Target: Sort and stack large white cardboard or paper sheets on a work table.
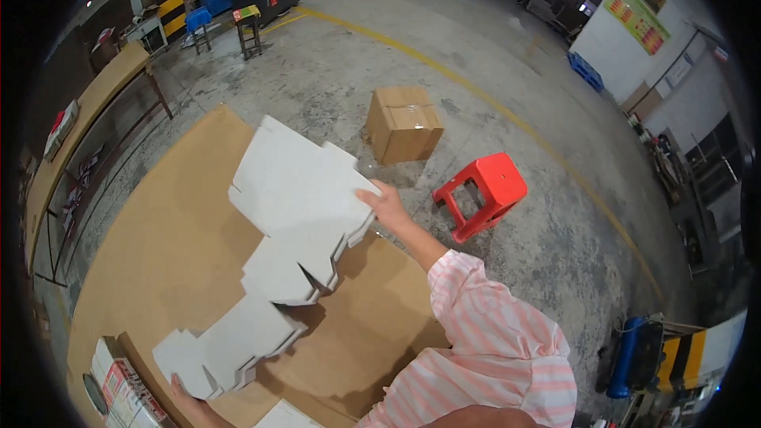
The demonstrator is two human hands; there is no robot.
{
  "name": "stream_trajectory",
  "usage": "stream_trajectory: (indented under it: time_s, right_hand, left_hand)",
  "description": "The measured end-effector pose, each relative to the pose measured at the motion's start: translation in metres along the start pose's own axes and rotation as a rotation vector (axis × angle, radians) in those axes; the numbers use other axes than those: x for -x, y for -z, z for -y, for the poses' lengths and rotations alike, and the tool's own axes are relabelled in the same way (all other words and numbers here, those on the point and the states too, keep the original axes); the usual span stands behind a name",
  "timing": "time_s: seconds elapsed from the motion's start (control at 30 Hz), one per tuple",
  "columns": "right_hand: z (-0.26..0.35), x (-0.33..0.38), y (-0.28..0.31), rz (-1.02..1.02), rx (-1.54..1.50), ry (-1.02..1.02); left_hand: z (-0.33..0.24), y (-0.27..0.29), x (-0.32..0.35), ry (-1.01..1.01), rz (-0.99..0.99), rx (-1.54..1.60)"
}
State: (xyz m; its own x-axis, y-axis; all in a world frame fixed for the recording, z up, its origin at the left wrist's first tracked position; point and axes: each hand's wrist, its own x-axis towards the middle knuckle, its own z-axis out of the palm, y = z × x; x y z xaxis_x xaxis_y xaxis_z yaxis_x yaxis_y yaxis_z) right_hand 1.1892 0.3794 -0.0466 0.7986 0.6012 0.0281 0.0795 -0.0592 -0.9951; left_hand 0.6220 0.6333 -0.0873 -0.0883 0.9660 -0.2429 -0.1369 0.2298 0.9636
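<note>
Here, the right hand [385, 204] and left hand [185, 399] grasp white cardboard blanks [287, 263] at two and seven o'clock; red-printed packaging [131, 393] lies at eight.

Head-worn fisheye view down onto the brown tabletop [158, 230]

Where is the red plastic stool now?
In the head view, the stool stands on the grey concrete floor right of centre, between the brown cardboard box and the pink-striped sleeve.
</note>
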Motion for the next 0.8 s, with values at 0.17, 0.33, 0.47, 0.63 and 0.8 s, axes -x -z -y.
stream_trajectory:
  time_s: [0.17,0.33,0.47,0.63,0.8]
  right_hand:
    - [-0.086,0.028,0.014,-0.112,-0.076,-0.268]
    - [-0.086,0.043,-0.009,-0.135,-0.058,-0.19]
    - [-0.009,0.07,-0.046,-0.145,0.201,0.027]
    - [0.044,0.104,-0.064,-0.07,0.197,0.267]
    - [0.036,0.128,-0.058,-0.075,0.279,0.325]
  left_hand:
    - [0.035,0.014,-0.04,-0.072,0.204,-0.397]
    - [0.038,-0.029,-0.076,-0.413,0.095,-1.521]
    - [0.047,-0.216,-0.047,-0.224,0.674,-0.843]
    - [0.134,-0.375,-0.05,0.574,0.807,-0.663]
    - [0.153,-0.381,-0.052,0.699,0.897,-0.061]
